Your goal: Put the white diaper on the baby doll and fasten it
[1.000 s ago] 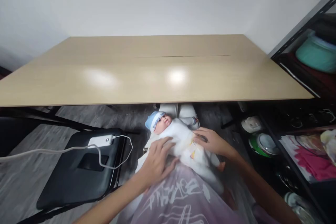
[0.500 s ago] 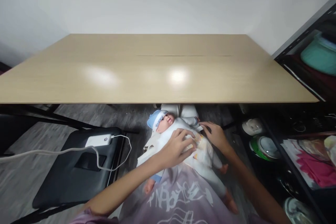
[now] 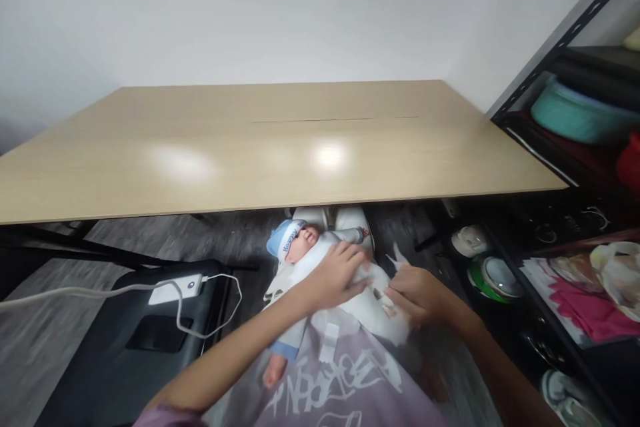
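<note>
A baby doll lies face up across my lap, its head to the left in a blue and white knitted hat. It wears white clothes with blue cuffs. Around its middle is a white printed piece that looks like a diaper. My left hand is on the doll's belly, fingers bent together on the white material. My right hand pinches its right side, with a thin white tab sticking up above the fingers. Another white tab lies over my purple shirt.
A wooden table stands in front of me, its edge above the doll's head. At left, a black chair holds a white power bank with a cable and a dark phone. Shelves with a teal basin stand at right.
My right hand has come down and closer to the doll's middle, its fingers closing on the white material. My left fingers have drawn together. The view has shifted slightly.
</note>
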{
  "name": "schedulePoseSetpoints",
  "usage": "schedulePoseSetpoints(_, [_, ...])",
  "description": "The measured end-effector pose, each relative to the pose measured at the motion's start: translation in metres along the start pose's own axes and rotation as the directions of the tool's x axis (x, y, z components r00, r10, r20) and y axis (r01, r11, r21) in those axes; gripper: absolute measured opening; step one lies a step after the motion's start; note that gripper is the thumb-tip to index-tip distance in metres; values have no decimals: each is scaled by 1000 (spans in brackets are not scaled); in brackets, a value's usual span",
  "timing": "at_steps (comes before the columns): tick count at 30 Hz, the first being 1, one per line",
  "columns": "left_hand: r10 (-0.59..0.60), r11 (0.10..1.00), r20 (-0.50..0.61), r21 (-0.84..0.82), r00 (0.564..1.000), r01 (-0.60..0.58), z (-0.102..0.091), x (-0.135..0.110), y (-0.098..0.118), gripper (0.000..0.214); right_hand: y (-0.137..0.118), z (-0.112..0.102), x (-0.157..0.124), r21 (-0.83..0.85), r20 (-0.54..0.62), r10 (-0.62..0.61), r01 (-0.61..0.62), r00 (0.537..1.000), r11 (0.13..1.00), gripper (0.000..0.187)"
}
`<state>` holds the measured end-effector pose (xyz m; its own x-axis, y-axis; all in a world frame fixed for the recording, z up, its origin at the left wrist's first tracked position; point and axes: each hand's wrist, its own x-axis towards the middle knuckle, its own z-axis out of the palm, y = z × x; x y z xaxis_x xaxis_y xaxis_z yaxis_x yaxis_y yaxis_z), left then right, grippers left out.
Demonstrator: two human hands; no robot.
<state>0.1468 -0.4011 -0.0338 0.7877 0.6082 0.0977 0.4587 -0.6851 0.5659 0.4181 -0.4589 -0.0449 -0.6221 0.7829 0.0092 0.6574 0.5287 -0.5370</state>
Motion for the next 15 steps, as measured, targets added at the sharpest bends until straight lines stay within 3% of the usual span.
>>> schedulePoseSetpoints(2, [0, 983, 275, 175, 961, -50, 16, 53, 3, 47, 4, 0, -16, 71, 98, 187, -194, 978, 978, 52])
schedulePoseSetpoints(3, [-27, 972, 448, 221, 893, -82, 25, 77, 5, 54, 5, 3, -23, 94, 150, 272, -288, 951, 953, 50])
schedulePoseSetpoints(6, [-80, 965, 601, 246, 795, -89, 53, 122, 11, 45, 9, 27, -37, 108, 235, 395, -428, 888, 897, 41])
schedulePoseSetpoints(8, [-91, 964, 581, 254, 809, -74, 62, 125, 13, 42, 14, 49, -45, 145, 216, 416, -450, 883, 881, 39])
schedulePoseSetpoints(10, [-88, 963, 491, 266, 867, -53, 62, 112, 14, 49, 21, 71, -54, 225, 195, 442, -479, 875, 849, 41])
schedulePoseSetpoints(13, [-53, 971, 300, 237, 952, -20, 49, 85, 15, 59, 28, 93, -61, 337, 167, 522, -546, 836, 767, 34])
schedulePoseSetpoints(15, [-19, 982, 208, 190, 978, -22, 37, 73, 17, 58, 29, 95, -58, 366, 111, 566, -563, 817, 741, 18])
